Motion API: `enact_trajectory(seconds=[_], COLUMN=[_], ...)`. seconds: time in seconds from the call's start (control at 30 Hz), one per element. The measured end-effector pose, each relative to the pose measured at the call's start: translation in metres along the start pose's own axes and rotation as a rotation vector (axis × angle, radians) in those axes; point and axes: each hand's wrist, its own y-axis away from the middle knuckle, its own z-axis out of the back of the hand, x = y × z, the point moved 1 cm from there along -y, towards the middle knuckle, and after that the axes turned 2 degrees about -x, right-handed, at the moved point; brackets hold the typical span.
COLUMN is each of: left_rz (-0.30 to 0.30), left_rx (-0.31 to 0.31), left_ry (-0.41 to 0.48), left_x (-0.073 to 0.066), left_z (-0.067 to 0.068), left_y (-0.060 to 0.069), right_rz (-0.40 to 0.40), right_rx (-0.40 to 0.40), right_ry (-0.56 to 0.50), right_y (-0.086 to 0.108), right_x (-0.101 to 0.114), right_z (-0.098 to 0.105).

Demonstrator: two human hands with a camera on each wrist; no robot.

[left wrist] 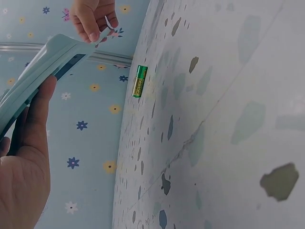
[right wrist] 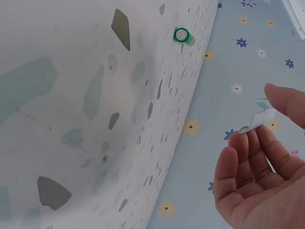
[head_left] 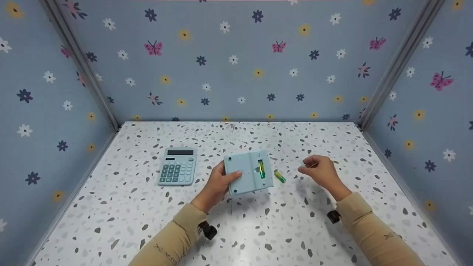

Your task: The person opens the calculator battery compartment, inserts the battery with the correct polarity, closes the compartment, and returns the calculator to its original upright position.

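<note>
While the left grip (head_left: 217,183) holds the calculator (head_left: 242,183), the right grip (head_left: 322,173) pinches its cover (right wrist: 261,118).
One battery (head_left: 261,169) seated; another battery (head_left: 279,176) and cover unfitted.

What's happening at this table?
A person's left hand holds a pale-blue plastic calculator, back side up, with one green-and-gold cylindrical battery showing in its back. The right hand pinches a small, thin pale-blue plastic piece, probably the battery cover. A second green-and-gold battery lies loose on the white speckled tabletop. Another pale-blue calculator lies face up to the left.
</note>
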Motion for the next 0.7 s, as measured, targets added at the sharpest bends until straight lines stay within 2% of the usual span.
enact_trajectory(seconds=[0.7], left_rz=[0.006], left_rx=[-0.011], left_ry=[0.004], left_x=[0.001], left_z=[-0.002], left_y=[-0.002], right_rz=[0.052], right_rx=[0.029], right_ry=[-0.109], right_y=[0.015], right_x=[0.027], right_z=[-0.021])
